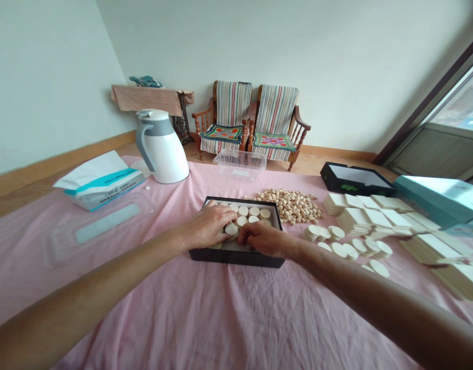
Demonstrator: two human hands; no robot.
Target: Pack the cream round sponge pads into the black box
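Note:
A black open box (pixel 236 258) with a pale inside stands on the pink cloth in front of me. Round cream-white discs (pixel 243 211) sit in rows in it, seemingly stacked. My left hand (pixel 207 226) reaches over the box's left side, thumb and fingers bent around one white disc (pixel 231 229). Close by on the right, my right hand (pixel 267 238) is inside the box with its fingers curled together beside that disc. Whatever its fingertips pinch, if anything, is hidden.
Beyond the box lies a heap of small wooden pieces (pixel 292 204). Loose discs (pixel 338 250), stacks of white cards (pixel 354 221), a black lid (pixel 357 180) and a teal box (pixel 440 198) lie right. Left are a white jug (pixel 167 156), tissue pack (pixel 107 187) and clear plastic lid (pixel 101 226).

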